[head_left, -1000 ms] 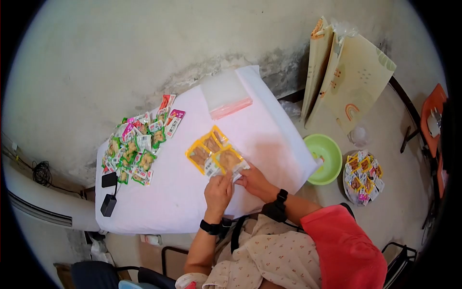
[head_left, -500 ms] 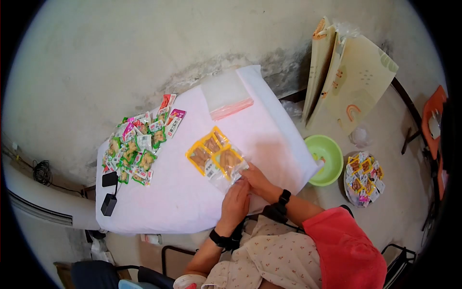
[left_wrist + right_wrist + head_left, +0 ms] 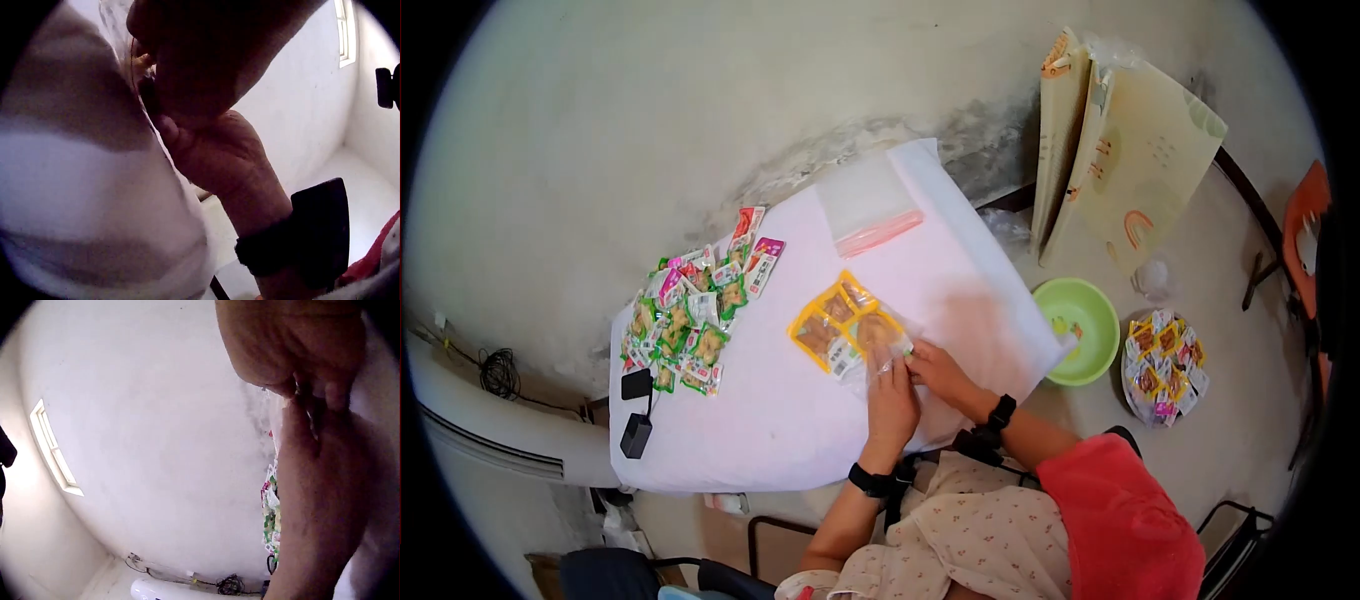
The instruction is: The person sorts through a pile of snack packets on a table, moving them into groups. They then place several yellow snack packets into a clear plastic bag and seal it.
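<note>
A clear plastic bag (image 3: 855, 375) lies on the white-covered table, its open-looking edge toward the person. Inside it are several yellow-edged food packets (image 3: 818, 330) with brown contents and a white label. My left hand (image 3: 892, 410) pinches the bag's near edge, fingers pointing away over the plastic. Right beside it, my right hand (image 3: 945, 378) grips the bag's near right corner. In the left wrist view the left hand (image 3: 206, 56) is a dark shape above the right hand (image 3: 225, 150). From the right wrist, both hands' fingertips meet, hiding most of the bag.
Green-edged food packets (image 3: 675, 325) are heaped at the table's left, near a black device (image 3: 636, 435). A stack of clear bags with red strips (image 3: 870, 205) lies at the back. On the floor at right stand a green basin (image 3: 1090, 335) and a container of yellow packets (image 3: 1162, 372).
My left hand has moved right along the bag's near edge, up to my right hand, and its fingers now reach farther over the plastic. The right hand stays at the corner.
</note>
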The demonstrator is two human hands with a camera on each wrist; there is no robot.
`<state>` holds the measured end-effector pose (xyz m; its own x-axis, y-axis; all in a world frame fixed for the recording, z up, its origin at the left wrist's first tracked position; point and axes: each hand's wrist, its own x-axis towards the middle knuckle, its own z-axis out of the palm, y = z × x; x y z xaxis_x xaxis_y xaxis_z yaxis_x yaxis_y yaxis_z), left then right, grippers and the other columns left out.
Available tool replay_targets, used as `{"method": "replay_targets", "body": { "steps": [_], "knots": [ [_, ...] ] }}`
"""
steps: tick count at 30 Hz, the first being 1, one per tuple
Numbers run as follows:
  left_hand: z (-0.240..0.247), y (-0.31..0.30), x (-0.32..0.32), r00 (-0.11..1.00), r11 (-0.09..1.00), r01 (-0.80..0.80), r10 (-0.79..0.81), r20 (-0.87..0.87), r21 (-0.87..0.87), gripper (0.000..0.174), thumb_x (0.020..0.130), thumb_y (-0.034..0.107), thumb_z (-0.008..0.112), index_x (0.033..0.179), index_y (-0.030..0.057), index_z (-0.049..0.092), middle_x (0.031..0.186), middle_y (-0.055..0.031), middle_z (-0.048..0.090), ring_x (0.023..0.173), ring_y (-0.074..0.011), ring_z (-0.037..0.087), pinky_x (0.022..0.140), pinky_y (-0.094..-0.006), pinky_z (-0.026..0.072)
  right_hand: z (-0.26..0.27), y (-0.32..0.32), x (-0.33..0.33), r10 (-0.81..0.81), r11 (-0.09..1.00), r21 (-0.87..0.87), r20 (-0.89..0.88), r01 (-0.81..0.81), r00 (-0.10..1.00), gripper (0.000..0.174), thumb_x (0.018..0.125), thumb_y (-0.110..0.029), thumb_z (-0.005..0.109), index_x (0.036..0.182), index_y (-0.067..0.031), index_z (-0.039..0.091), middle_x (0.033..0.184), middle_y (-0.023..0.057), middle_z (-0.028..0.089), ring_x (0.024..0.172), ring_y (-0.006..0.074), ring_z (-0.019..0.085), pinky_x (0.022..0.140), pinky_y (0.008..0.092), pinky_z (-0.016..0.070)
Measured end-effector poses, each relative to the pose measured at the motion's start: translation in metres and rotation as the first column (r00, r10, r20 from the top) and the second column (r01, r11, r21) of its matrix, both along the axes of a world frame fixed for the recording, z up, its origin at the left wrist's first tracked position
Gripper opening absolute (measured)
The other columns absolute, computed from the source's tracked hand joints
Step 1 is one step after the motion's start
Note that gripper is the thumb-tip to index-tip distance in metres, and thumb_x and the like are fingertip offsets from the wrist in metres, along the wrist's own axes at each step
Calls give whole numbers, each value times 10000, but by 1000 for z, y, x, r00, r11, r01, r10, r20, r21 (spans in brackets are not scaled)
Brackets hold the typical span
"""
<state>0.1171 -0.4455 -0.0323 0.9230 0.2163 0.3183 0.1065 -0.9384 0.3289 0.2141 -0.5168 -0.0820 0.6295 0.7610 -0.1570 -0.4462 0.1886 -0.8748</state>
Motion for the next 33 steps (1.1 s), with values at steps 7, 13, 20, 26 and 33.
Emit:
{"method": "replay_targets", "body": {
  "steps": [7,13,20,26,33],
  "knots": [
    [15,7,17,996,996,-75,72,50,51,449,788,6,543,1225,-69,475,1308,-301,437,1261,-468,365,1023,-495,340,3,10,22,100,989,-117,70,-91,993,213,950,-183,476,1029,-16,581,916,43,632,776,112,611,665,275,523],
    [8,22,25,990,981,-135,129,50,137,405,789,13,546,1188,-50,520,1333,-248,436,1279,-414,374,1000,-455,378,56,-23,17,60,854,-368,771,367,633,183,830,-115,617,986,-21,598,840,124,622,743,261,622,659,347,504],
    [8,23,34,990,942,-135,143,-4,309,487,776,48,572,1246,-45,481,1371,-251,369,1307,-418,310,994,-511,359,34,-13,34,-89,904,3,980,428,180,229,751,-97,610,977,-70,640,866,92,597,891,281,552,789,399,418],
    [-1,31,38,988,927,-139,152,-10,349,542,784,82,575,1284,-75,435,1391,-254,350,1312,-439,296,991,-545,339,28,-11,34,-193,922,125,969,367,152,263,719,-68,597,975,-71,655,777,78,568,768,273,541,730,393,421],
    [-9,38,47,977,925,-214,207,55,313,562,826,138,556,1319,-75,391,1403,-264,335,1337,-422,279,981,-554,343,36,-15,30,-258,925,236,965,298,37,254,687,-45,624,938,-61,661,732,54,553,704,240,528,668,365,422]
  ]
}}
